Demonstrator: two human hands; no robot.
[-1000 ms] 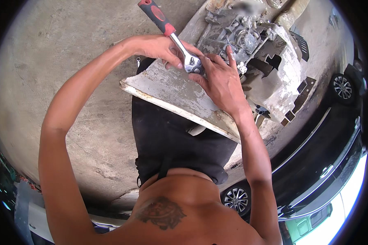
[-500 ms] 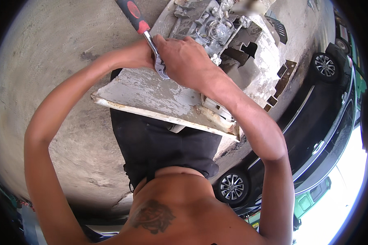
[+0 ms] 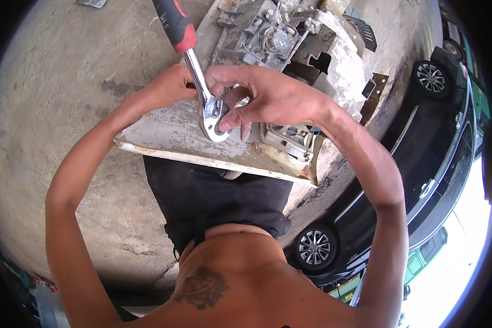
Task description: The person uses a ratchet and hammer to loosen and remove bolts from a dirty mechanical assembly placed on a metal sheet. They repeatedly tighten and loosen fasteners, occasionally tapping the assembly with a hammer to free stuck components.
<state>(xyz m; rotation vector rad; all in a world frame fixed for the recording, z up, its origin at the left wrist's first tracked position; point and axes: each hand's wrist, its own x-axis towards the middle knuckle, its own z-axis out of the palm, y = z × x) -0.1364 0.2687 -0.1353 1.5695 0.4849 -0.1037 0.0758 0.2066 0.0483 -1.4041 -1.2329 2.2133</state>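
Here, above the scuffed metal panel (image 3: 167, 128), we have the ratchet wrench (image 3: 196, 70), probably heavy and stiff; its red-black handle (image 3: 175, 24) should give the surest hold. Our half-curled right hand (image 3: 276, 95) pinches the head (image 3: 211, 112); our left hand (image 3: 175, 86) reaches behind the shaft (image 3: 200, 81), grip hidden.

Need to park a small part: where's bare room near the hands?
Bare: left end of the pale panel, between the left forearm and the near edge; concrete floor left of that forearm. Crowded: panel's middle, under left hand, right hand and ratchet; farther off and right, the crusted metal assembly.
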